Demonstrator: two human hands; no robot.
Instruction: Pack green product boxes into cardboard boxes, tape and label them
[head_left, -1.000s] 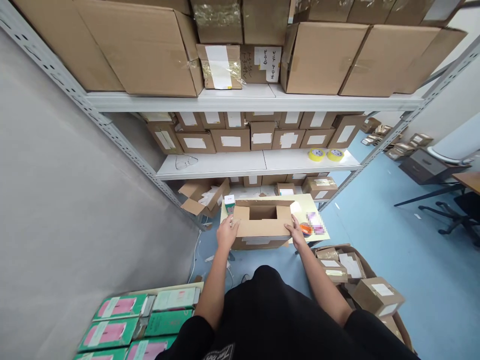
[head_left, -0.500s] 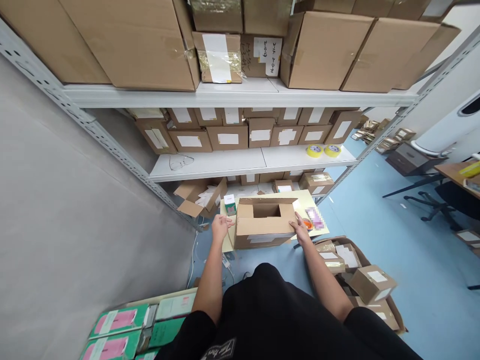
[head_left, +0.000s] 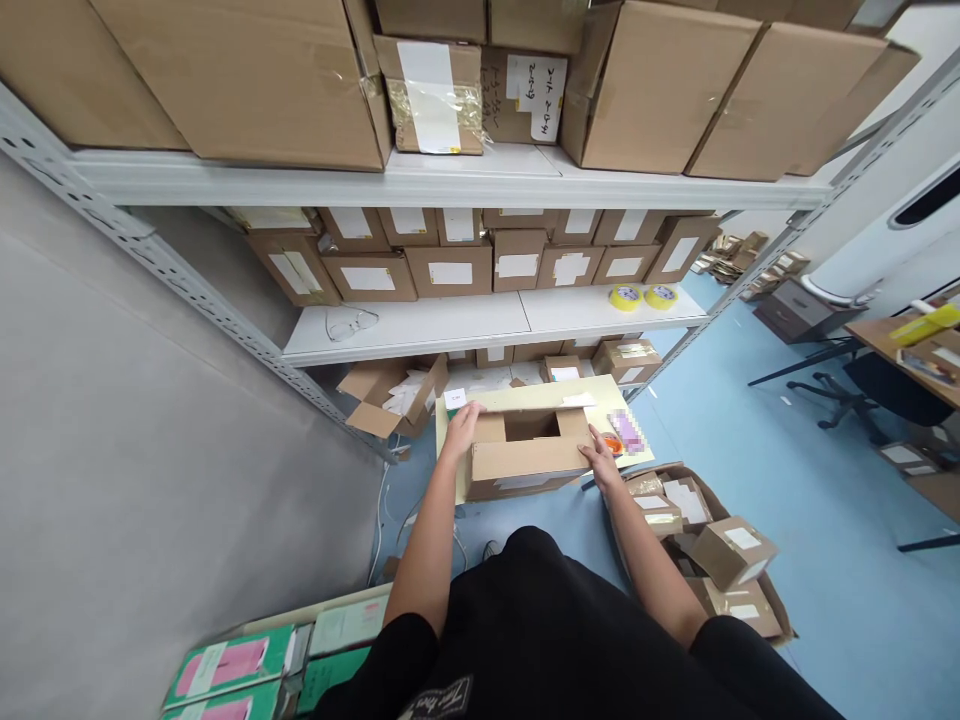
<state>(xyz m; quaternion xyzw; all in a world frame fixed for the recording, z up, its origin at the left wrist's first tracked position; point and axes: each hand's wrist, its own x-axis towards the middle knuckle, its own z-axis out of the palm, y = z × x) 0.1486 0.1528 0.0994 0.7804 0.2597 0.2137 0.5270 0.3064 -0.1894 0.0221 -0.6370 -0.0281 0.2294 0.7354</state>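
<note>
A brown cardboard box (head_left: pixel 525 458) stands on a pale yellow tabletop (head_left: pixel 510 398), its top partly open with a dark gap between the flaps. My left hand (head_left: pixel 460 432) is at the box's far left corner, its fingers closed on the edge of the back flap. On the opposite side, my right hand (head_left: pixel 598 460) grips the right edge of the box. Behind my left hand, a small white-and-green box (head_left: pixel 454 400) is partly hidden. An orange tape roll (head_left: pixel 612 444) lies just beyond my right hand, beside a blurred purple item (head_left: pixel 627 430).
Ahead, a grey metal shelf (head_left: pixel 450 328) holds several labelled cartons, eyeglasses (head_left: pixel 351 324) and yellow tape rolls (head_left: pixel 625 297). An open carton of papers (head_left: pixel 401 392) sits at left. A large carton of parcels (head_left: pixel 784 625) is at right; green-and-pink boxes (head_left: pixel 225 668) are at lower left.
My left hand has moved up and right from beside the box onto its back flap. That flap now tilts lower toward the back. My right hand stays on the right edge.
</note>
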